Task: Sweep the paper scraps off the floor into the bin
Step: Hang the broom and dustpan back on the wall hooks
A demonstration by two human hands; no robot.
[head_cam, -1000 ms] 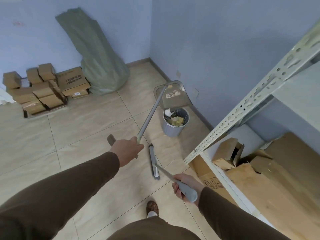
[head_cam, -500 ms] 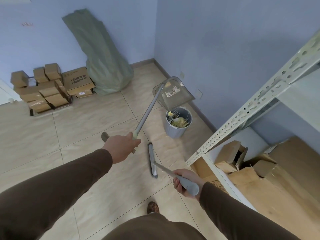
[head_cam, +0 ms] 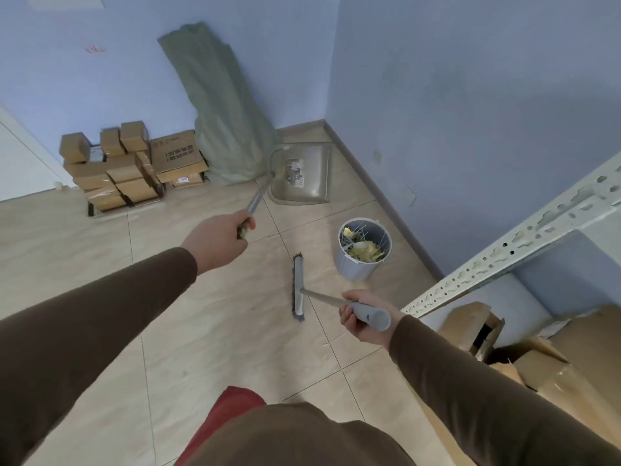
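I see the paper scraps point(head_cam: 364, 249) lying as a yellowish heap inside the bin point(head_cam: 363, 252), which stands on the floor point(head_cam: 208, 331) near the wall. I find no loose scraps on the tiles in view, so I judge the sweeping nearly or fully done. My left hand point(head_cam: 218, 238) is wrapped around the handle of the dustpan point(head_cam: 300, 174), held away from the bin and looking empty apart from its label. My right hand point(head_cam: 364, 319) is clamped on the broom point(head_cam: 298, 287), its head resting on the floor beside the bin. The floor is pale beige tile and the walls blue. Cardboard boxes point(head_cam: 127, 166) and a green sack point(head_cam: 221, 105) sit against the far wall; a metal shelf point(head_cam: 504, 250) stands at right.
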